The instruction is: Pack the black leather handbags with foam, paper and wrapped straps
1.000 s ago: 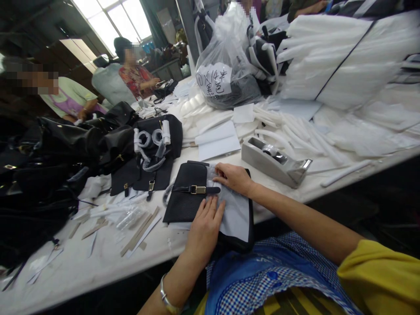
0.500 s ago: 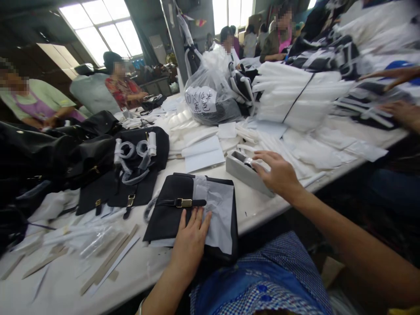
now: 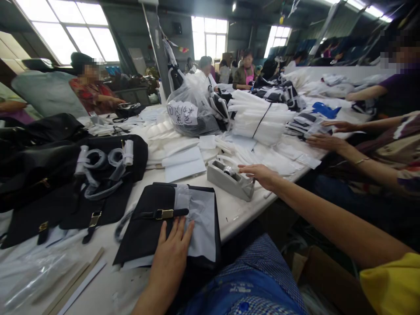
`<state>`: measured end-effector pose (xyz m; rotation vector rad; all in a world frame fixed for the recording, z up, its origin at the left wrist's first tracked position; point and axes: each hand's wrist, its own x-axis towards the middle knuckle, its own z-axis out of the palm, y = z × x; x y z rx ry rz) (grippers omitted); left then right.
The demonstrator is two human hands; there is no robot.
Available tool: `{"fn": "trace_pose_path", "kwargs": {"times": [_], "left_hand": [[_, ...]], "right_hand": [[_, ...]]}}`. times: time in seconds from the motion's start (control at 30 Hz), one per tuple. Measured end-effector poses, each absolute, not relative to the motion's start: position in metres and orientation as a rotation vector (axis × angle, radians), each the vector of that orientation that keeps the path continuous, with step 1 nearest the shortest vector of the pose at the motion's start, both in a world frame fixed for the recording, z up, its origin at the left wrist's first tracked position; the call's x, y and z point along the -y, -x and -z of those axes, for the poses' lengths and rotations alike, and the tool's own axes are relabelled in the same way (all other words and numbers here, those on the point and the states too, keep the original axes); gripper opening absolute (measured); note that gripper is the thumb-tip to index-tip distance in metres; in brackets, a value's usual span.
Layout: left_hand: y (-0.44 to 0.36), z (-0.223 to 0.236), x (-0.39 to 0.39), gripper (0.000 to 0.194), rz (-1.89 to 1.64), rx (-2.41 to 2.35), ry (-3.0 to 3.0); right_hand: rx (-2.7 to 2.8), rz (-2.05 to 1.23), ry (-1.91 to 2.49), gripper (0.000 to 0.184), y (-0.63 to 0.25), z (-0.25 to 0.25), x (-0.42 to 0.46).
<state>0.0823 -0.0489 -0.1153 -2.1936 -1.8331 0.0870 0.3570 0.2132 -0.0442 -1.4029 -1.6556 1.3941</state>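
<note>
A black bag (image 3: 144,223) with a gold buckle and strap lies at the table's front edge. White tissue paper (image 3: 202,227) shows along its right part, and a strip of wrapping sits above the buckle. My left hand (image 3: 172,249) rests flat on the bag, fingers spread just below the strap. To the right of the bag stands a grey tape dispenser (image 3: 229,181) holding a roll of clear tape (image 3: 229,170). Over the dispenser's right end is my right hand (image 3: 259,176), its fingers stretched out; whether any tape touches the fingertips I cannot tell.
More black bags (image 3: 108,188) with wrapped handles pile up on the left. Cardboard strips (image 3: 78,280) lie at front left. Behind are white sheets (image 3: 183,164), a filled plastic bag (image 3: 193,105) and a strapped foam bundle (image 3: 259,116). A co-worker's hands (image 3: 328,140) are busy at the right.
The view has swung to the right, bringing more of the co-worker into sight. My right hand has shifted from the tape roll toward the dispenser's right end. My left hand stays on the bag.
</note>
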Motion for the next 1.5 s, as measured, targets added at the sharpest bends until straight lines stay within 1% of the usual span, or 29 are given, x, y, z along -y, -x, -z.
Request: {"fn": "trace_pose_path", "kwargs": {"times": [0.1, 0.17, 0.27, 0.33, 0.4, 0.47, 0.53, 0.57, 0.67, 0.73, 0.83, 0.9, 0.97, 1.03, 1.13, 1.23, 1.37, 1.5], "left_hand": [[-0.083, 0.115, 0.048, 0.067, -0.09, 1.818, 2.166], [-0.082, 0.115, 0.048, 0.066, -0.088, 1.783, 2.165], [-0.079, 0.12, 0.048, 0.065, -0.075, 1.713, 2.178], [-0.077, 0.123, 0.048, 0.066, -0.066, 1.696, 2.177], [-0.075, 0.125, 0.048, 0.068, -0.057, 1.687, 2.181], [-0.074, 0.126, 0.048, 0.068, -0.041, 1.69, 2.187], [-0.075, 0.124, 0.048, 0.068, -0.027, 1.715, 2.198], [-0.077, 0.122, 0.048, 0.068, -0.023, 1.745, 2.203], [-0.083, 0.113, 0.049, 0.067, -0.03, 1.872, 2.213], [-0.087, 0.108, 0.049, 0.064, -0.029, 1.949, 2.215], [-0.091, 0.104, 0.047, 0.056, -0.004, 2.019, 2.221], [-0.091, 0.104, 0.046, 0.051, 0.014, 2.048, 2.222], [-0.092, 0.103, 0.047, 0.048, 0.022, 2.066, 2.221], [-0.092, 0.102, 0.048, 0.046, 0.026, 2.076, 2.224], [-0.094, 0.1, 0.048, 0.044, 0.024, 2.092, 2.229], [-0.094, 0.099, 0.047, 0.043, 0.015, 2.121, 2.234], [-0.093, 0.1, 0.045, 0.042, 0.03, 2.145, 2.239], [-0.092, 0.1, 0.045, 0.042, 0.061, 2.137, 2.248]], "right_hand": [[1.534, -1.413, 1.315, 0.026, -0.38, 0.026, -0.202], [1.409, -1.53, 1.282, 0.028, -0.4, 0.019, -0.19], [1.269, -1.7, 1.326, 0.028, -0.426, 0.025, -0.174], [1.298, -1.714, 1.387, 0.03, -0.437, 0.04, -0.168], [1.418, -1.652, 1.44, 0.037, -0.442, 0.059, -0.167], [1.597, -1.499, 1.503, 0.048, -0.443, 0.076, -0.172], [1.732, -1.335, 1.566, 0.054, -0.445, 0.088, -0.178], [1.763, -1.286, 1.591, 0.053, -0.447, 0.09, -0.18], [1.925, -1.164, 1.57, 0.041, -0.45, 0.082, -0.176], [2.212, -0.988, 1.398, 0.033, -0.444, 0.065, -0.166], [2.586, -0.915, 0.965, 0.024, -0.407, 0.03, -0.149], [2.755, -0.963, 0.615, 0.021, -0.364, 0.012, -0.142], [2.846, -1.014, 0.298, 0.023, -0.314, 0.005, -0.145], [2.927, -0.987, 0.073, 0.023, -0.267, 0.011, -0.156], [3.114, -0.834, -0.096, 0.019, -0.212, 0.029, -0.178], [3.26, -0.669, -0.218, 0.019, -0.179, 0.042, -0.191], [3.393, -0.424, -0.335, 0.019, -0.156, 0.042, -0.192], [3.475, -0.159, -0.308, 0.019, -0.142, 0.035, -0.186]]}}
